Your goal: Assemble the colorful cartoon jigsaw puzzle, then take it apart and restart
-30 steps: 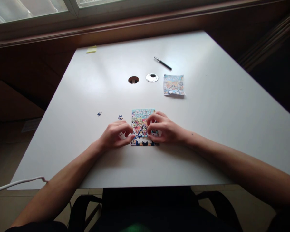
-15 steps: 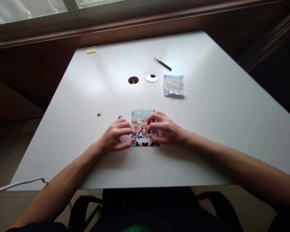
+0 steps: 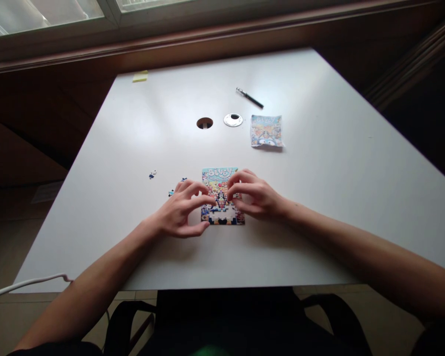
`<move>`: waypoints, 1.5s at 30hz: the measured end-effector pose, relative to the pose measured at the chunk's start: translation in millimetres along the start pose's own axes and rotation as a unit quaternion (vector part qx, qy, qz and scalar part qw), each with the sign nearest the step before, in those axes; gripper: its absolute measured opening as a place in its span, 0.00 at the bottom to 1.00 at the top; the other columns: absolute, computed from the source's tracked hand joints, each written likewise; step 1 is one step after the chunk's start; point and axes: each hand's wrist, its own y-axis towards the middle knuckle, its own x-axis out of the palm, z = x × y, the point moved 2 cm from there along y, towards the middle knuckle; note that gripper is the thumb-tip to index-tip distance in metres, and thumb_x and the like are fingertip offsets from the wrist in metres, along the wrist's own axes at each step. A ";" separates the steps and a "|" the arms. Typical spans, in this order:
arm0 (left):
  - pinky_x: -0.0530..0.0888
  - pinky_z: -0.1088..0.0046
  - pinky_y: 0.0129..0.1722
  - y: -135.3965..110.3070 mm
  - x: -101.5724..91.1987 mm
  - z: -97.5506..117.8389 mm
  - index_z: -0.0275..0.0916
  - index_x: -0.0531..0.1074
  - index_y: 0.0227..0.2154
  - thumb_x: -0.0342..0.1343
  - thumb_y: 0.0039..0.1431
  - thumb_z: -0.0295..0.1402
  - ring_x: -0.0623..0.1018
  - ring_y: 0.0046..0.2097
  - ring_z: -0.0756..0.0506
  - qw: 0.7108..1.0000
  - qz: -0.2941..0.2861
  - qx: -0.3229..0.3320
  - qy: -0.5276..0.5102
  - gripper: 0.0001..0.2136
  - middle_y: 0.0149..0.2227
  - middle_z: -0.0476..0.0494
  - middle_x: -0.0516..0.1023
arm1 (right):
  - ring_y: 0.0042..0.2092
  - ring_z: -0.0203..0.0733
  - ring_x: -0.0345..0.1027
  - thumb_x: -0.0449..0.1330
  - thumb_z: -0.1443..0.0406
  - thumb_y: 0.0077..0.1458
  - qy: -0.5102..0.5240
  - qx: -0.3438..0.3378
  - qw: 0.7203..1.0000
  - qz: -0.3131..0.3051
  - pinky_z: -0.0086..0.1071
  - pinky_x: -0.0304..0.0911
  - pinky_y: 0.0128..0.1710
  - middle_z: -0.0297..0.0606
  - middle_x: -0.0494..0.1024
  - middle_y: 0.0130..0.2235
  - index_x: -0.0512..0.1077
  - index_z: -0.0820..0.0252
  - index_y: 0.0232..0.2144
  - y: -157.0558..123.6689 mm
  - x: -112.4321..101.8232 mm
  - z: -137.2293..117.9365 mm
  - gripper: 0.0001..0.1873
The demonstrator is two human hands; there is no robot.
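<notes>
A small colourful jigsaw puzzle (image 3: 219,188) lies on the white table in front of me, with a pale gap in its lower part. My left hand (image 3: 185,207) is over its left edge, fingers curved and thumb apart, with nothing seen between them. At the right side of the puzzle, my right hand (image 3: 254,195) has thumb and index finger closed together on a puzzle piece, which the fingers mostly hide. Loose puzzle pieces lie left of the puzzle: one (image 3: 153,174) farther off, others (image 3: 171,193) beside my left hand and partly covered by it.
A crinkled printed picture sheet (image 3: 266,131) lies beyond my right hand. Behind it are a black pen (image 3: 249,98), a round metal cover (image 3: 233,119) and a cable hole (image 3: 204,123). A yellow sticky note (image 3: 140,76) is at the far left; a white cable (image 3: 29,282) crosses the near left corner.
The gap in the puzzle's lower part looks larger. My left hand has opened wider and its fingers reach further over the puzzle. My right thumb has moved up toward the index finger.
</notes>
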 end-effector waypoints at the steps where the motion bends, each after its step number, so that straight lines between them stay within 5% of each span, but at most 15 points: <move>1: 0.69 0.58 0.49 -0.3 -4.2 -2.3 0.42 0.73 0.46 0.57 0.58 0.36 0.71 0.46 0.40 0.999 0.041 -0.011 -0.005 0.13 0.45 0.40 0.73 | 0.44 0.44 0.67 0.59 0.70 0.57 0.026 0.024 0.999 0.019 0.43 0.65 0.48 0.40 0.74 0.41 0.75 0.56 0.35 1.0 -2.5 1.2 0.06; 4: 0.70 0.58 0.47 -6.0 -19.6 -16.5 0.41 0.71 0.38 0.55 0.57 0.28 0.72 0.42 0.41 0.981 0.171 -0.075 0.049 0.06 0.38 0.43 0.75 | 0.44 0.44 0.69 0.57 0.70 0.57 0.071 0.081 0.993 0.054 0.43 0.66 0.48 0.41 0.74 0.40 0.75 0.57 0.34 2.2 -7.0 4.8 0.07; 6: 0.70 0.57 0.46 -13.3 -28.9 -29.8 0.42 0.72 0.33 0.55 0.54 0.24 0.72 0.41 0.41 0.965 0.203 -0.121 0.115 0.07 0.35 0.44 0.76 | 0.44 0.44 0.69 0.57 0.70 0.56 0.076 0.092 0.991 0.057 0.43 0.66 0.48 0.41 0.73 0.41 0.75 0.57 0.33 1.5 -7.1 5.9 0.07; 13: 0.71 0.58 0.45 -34.0 -47.2 -62.3 0.42 0.75 0.27 0.54 0.49 0.21 0.72 0.40 0.41 0.962 0.152 -0.149 0.171 0.09 0.35 0.46 0.78 | 0.44 0.44 0.70 0.58 0.71 0.55 0.068 0.088 0.992 0.056 0.42 0.67 0.48 0.40 0.74 0.40 0.75 0.57 0.34 -0.8 -5.1 6.1 0.07; 25: 0.69 0.58 0.51 -32.2 -40.9 -60.8 0.43 0.78 0.39 0.59 0.56 0.31 0.73 0.46 0.40 0.979 0.048 -0.136 0.145 0.08 0.42 0.44 0.79 | 0.44 0.44 0.70 0.57 0.71 0.55 0.064 0.089 0.992 0.054 0.42 0.67 0.47 0.41 0.74 0.40 0.75 0.57 0.34 0.1 -5.0 6.1 0.07; 32: 0.69 0.58 0.52 -27.0 -26.7 -59.7 0.44 0.79 0.47 0.59 0.62 0.36 0.72 0.47 0.40 0.973 0.065 -0.143 0.169 0.12 0.44 0.42 0.79 | 0.43 0.44 0.70 0.58 0.70 0.55 0.060 0.089 0.993 0.055 0.42 0.67 0.48 0.40 0.75 0.40 0.75 0.57 0.33 0.7 -4.8 4.9 0.06; 42: 0.66 0.58 0.51 -22.8 -19.8 -58.2 0.40 0.77 0.40 0.57 0.66 0.37 0.73 0.48 0.39 0.975 0.039 -0.177 0.131 0.07 0.45 0.41 0.78 | 0.44 0.44 0.70 0.58 0.70 0.55 0.054 0.086 0.994 0.049 0.42 0.67 0.48 0.40 0.75 0.40 0.74 0.57 0.34 0.5 -4.6 5.7 0.06; 45: 0.66 0.58 0.52 -23.8 -20.0 -57.7 0.42 0.76 0.47 0.58 0.65 0.38 0.73 0.50 0.39 0.973 0.044 -0.173 0.147 0.11 0.47 0.41 0.78 | 0.44 0.44 0.70 0.58 0.70 0.55 0.053 0.083 0.994 0.048 0.42 0.67 0.48 0.40 0.75 0.40 0.74 0.57 0.34 0.7 -4.6 5.6 0.06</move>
